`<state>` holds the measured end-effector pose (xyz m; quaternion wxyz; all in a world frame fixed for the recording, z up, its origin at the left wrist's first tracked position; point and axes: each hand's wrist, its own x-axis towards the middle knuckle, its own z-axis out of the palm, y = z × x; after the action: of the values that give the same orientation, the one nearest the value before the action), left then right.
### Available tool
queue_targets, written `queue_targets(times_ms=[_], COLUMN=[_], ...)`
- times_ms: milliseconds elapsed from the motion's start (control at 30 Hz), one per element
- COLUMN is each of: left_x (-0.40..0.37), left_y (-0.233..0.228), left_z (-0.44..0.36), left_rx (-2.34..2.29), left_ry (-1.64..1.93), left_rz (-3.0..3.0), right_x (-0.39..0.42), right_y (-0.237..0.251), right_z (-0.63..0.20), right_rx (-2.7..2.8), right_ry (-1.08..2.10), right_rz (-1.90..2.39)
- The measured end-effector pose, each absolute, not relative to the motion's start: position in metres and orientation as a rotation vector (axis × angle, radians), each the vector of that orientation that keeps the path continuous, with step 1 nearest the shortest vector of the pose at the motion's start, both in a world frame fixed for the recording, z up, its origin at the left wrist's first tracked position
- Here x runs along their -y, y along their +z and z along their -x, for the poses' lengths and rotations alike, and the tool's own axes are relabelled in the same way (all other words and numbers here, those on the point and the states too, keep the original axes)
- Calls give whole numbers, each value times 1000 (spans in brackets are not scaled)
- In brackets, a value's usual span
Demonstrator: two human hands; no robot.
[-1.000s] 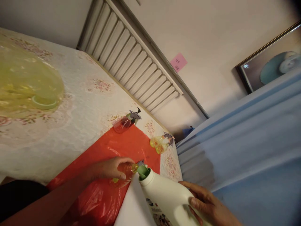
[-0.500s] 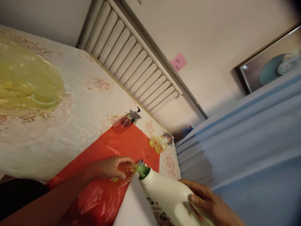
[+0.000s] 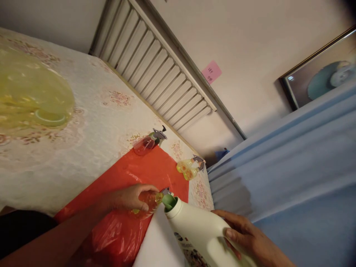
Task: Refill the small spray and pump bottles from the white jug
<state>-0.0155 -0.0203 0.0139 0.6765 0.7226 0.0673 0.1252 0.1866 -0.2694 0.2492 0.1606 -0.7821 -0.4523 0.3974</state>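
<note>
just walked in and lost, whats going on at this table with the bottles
A person's left hand steadies a small orange bottle on a red plastic sheet. Their right hand has a grip on the handle of a big white jug, tilted so its green spout sits right at the small bottle's mouth. Two more spray bottles, a reddish one and a yellow one, stand further back on the floral tablecloth.

Two spray bottles, pink [image 3: 145,144] and yellow [image 3: 188,169] (both lying down).
</note>
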Motion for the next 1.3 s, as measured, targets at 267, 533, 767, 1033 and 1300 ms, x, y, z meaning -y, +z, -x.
queue_targets(times_ms=[267, 533, 767, 1033, 1300], left_x=[21, 22, 21, 20, 20], left_y=[24, 24, 19, 11, 16], left_z=[19, 19, 16, 13, 15], left_rx=[-196, -168, -143, -134, -123], left_ry=[251, 271, 264, 299, 287], left_rz=[-1637, -1623, -1586, -1607, -1621], right_x=[267, 266, 266, 264, 263], right_y=[252, 253, 253, 256, 256], right_z=[-186, -184, -186, -183, -184], right_rx=[1330, 1320, 1327, 1347, 1344], right_ry=[1111, 1117, 1104, 1118, 1144], right_rz=[2252, 2230, 2253, 2235, 2235])
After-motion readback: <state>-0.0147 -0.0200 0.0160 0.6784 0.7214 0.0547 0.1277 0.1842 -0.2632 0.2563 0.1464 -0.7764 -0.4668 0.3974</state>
